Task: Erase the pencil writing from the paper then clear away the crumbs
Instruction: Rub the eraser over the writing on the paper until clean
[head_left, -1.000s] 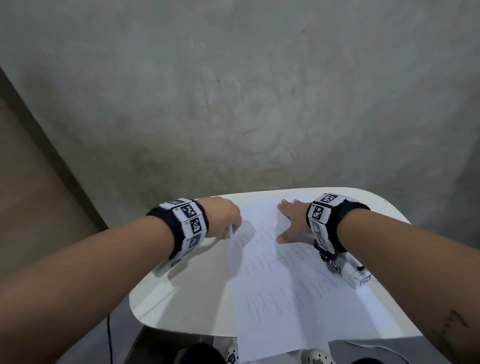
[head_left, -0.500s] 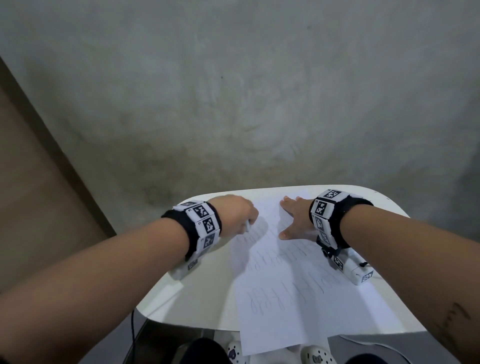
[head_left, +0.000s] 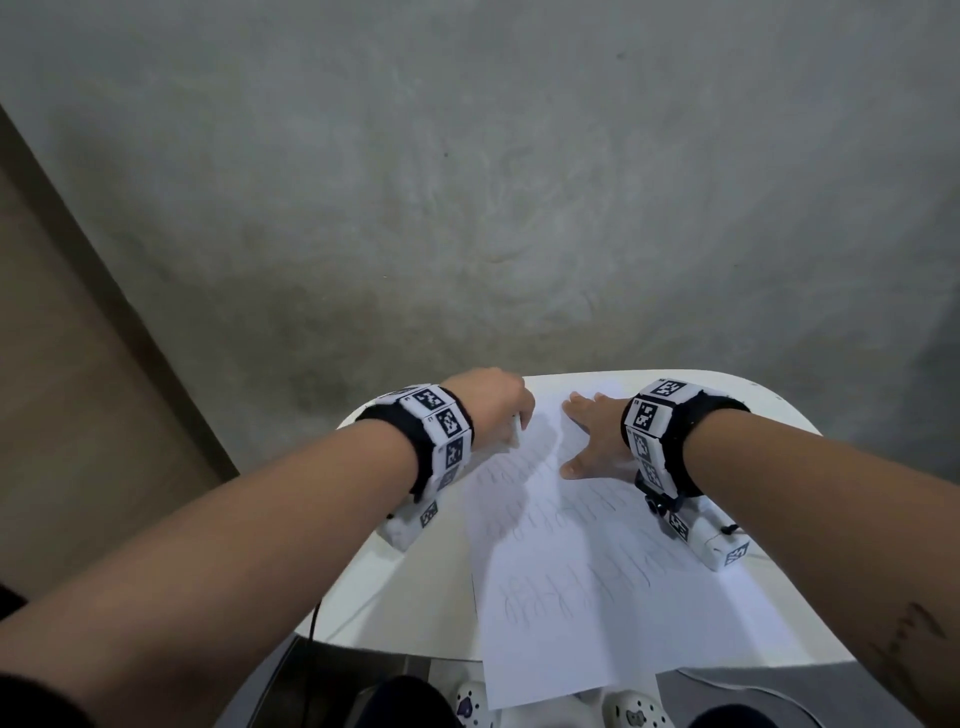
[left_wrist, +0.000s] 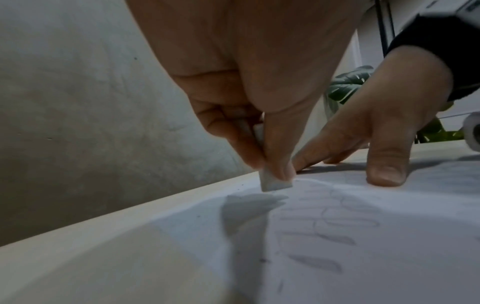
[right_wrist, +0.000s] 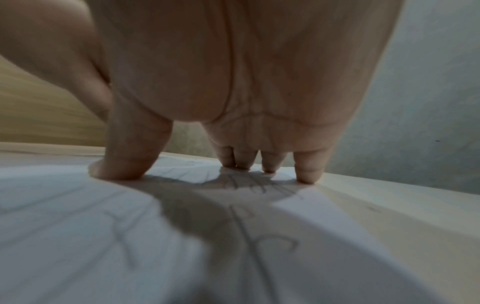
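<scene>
Pencil writing (head_left: 563, 587) runs in faint grey rows down the flat white sheet of paper (head_left: 597, 634) on the white rounded table (head_left: 410, 587). The sheet's long side points from 6 to 12 o'clock. The left hand (head_left: 496, 410) pinches a small white eraser block (left_wrist: 275, 183) at the paper's top left corner, so the nearest row lies toward 5 o'clock from it. The right hand (head_left: 592, 441) presses flat, fingers spread, on the top edge.

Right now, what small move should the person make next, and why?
Probably lower the eraser pinched in the left hand onto the nearest pencil writing and rub. It hangs just above the paper, which the right hand presses flat, and the writing looks untouched.
</scene>
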